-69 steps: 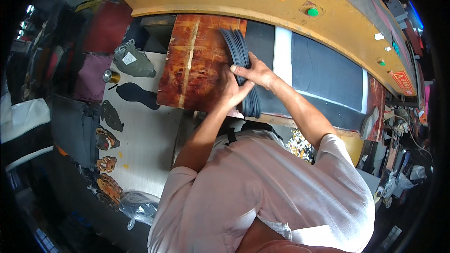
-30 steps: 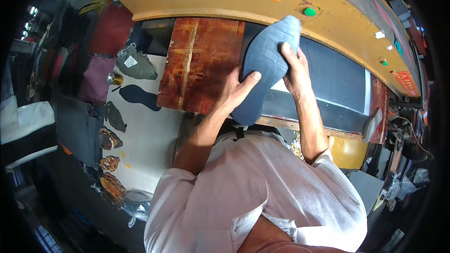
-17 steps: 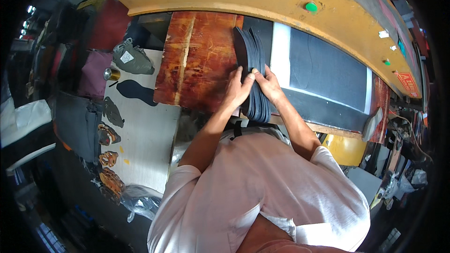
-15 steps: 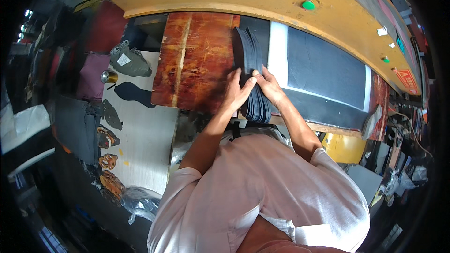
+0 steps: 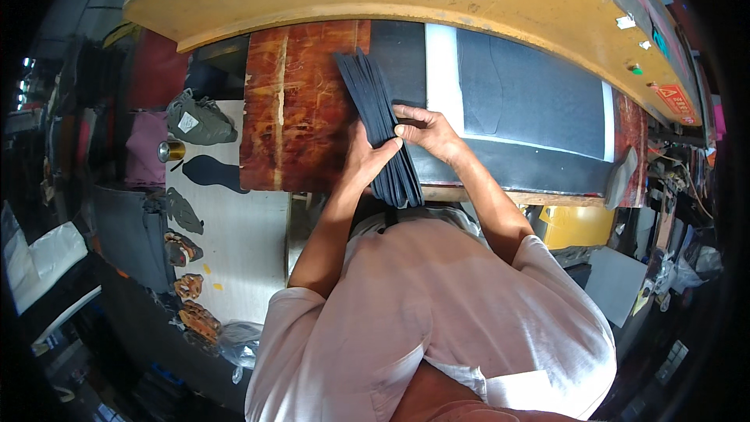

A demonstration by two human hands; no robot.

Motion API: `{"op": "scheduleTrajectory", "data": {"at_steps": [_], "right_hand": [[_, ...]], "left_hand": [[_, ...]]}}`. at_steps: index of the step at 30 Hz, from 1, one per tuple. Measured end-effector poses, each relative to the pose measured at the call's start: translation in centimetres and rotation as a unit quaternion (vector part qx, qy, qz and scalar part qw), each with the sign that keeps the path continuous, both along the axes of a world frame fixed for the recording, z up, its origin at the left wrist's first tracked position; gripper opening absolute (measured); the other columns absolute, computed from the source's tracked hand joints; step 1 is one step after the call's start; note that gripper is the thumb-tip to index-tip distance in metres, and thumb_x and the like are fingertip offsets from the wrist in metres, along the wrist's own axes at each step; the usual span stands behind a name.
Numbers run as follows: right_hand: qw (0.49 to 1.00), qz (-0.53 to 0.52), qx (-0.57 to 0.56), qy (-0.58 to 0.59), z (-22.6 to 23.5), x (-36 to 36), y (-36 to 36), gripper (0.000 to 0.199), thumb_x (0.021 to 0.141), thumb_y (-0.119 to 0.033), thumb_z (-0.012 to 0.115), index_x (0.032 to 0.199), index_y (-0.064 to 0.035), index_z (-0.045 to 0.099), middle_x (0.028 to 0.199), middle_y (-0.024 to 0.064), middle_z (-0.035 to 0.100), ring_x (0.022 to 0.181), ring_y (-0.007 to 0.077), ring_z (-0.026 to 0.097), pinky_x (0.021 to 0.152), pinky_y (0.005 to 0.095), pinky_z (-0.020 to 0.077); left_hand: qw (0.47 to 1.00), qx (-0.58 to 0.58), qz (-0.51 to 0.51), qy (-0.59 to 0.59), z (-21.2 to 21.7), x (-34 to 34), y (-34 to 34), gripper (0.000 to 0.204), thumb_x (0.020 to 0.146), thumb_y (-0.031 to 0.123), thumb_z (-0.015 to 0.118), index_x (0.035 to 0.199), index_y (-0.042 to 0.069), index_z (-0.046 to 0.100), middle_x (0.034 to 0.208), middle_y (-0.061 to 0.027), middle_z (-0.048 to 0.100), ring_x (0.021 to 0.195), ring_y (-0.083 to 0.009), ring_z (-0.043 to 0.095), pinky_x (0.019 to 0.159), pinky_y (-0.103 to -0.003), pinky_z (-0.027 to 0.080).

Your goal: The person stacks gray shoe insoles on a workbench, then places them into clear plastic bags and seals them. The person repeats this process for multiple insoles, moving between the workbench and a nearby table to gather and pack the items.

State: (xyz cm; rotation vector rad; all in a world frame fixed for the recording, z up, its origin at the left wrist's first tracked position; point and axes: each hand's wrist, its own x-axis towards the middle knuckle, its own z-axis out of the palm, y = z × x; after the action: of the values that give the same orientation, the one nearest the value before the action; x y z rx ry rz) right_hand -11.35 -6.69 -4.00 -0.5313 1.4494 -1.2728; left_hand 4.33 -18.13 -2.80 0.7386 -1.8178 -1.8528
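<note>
A thick stack of thin, black, sole-shaped pieces [image 5: 367, 90] stands on edge at the near side of the work surface, its far end tilted left and slightly fanned. My left hand [image 5: 366, 155] grips it from the left, thumb across the near part. From the right, my right hand [image 5: 428, 133] holds the same stack, its thumb pressed on the edges and its index finger stretched along the side. The fingers beneath the stack are hidden. Beyond my hands lies a reddish-brown worn board [image 5: 301, 109], with a black sheet [image 5: 539, 94] edged in white to the right.
A yellow machine beam [image 5: 375, 12] with green buttons spans the far side. On the left, a pale side table [image 5: 250, 258] carries a dark sole-shaped piece [image 5: 209, 172], a grey-green shoe upper [image 5: 205, 121], a can [image 5: 168, 151] and several brown pieces. A grey block [image 5: 622, 177] sits at the right.
The stack has swung from nearly upright to leaning left, and its edges now face up more evenly. Both hands shifted with it. The whole view has turned a little.
</note>
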Motion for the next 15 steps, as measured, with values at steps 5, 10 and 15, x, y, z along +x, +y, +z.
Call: {"op": "scheduleTrajectory", "data": {"at_steps": [5,10,15], "right_hand": [[0.984,-0.071,-0.068,0.150,0.1,0.6,0.7,0.059,0.099,-0.003,0.065,0.154,-0.0069,0.044,0.139,0.0096,0.060,0.100,0.0099,0.062,0.087,0.0252,0.0530],[0.933,-0.016,-0.013,0.360,1.2,0.5,1.2,0.037,0.097,-0.016,0.070,0.131,-0.0037,0.066,0.124,0.0209,0.069,0.111,0.0279,0.065,0.098,0.0374,0.0511],[0.930,0.015,0.068,0.361,2.3,0.9,0.2,0.051,0.087,-0.041,0.079,0.116,0.0009,0.075,0.112,0.0284,0.072,0.116,0.0409,0.067,0.111,0.0454,0.0443]], "left_hand": [[0.998,0.014,0.029,-0.059,-1.2,0.3,0.4,0.068,0.076,0.004,0.079,0.138,-0.001,0.050,0.122,-0.0177,0.058,0.109,-0.0263,0.061,0.094,-0.040,0.053],[0.996,0.009,0.026,-0.080,-2.6,0.6,0.6,0.080,0.077,0.010,0.082,0.145,-0.001,0.042,0.131,-0.0228,0.049,0.118,-0.0317,0.056,0.099,-0.043,0.051],[0.998,0.018,0.016,-0.057,-3.0,0.4,0.3,0.073,0.078,0.008,0.080,0.142,-0.002,0.045,0.127,-0.0214,0.054,0.113,-0.0296,0.059,0.095,-0.043,0.053]]}}
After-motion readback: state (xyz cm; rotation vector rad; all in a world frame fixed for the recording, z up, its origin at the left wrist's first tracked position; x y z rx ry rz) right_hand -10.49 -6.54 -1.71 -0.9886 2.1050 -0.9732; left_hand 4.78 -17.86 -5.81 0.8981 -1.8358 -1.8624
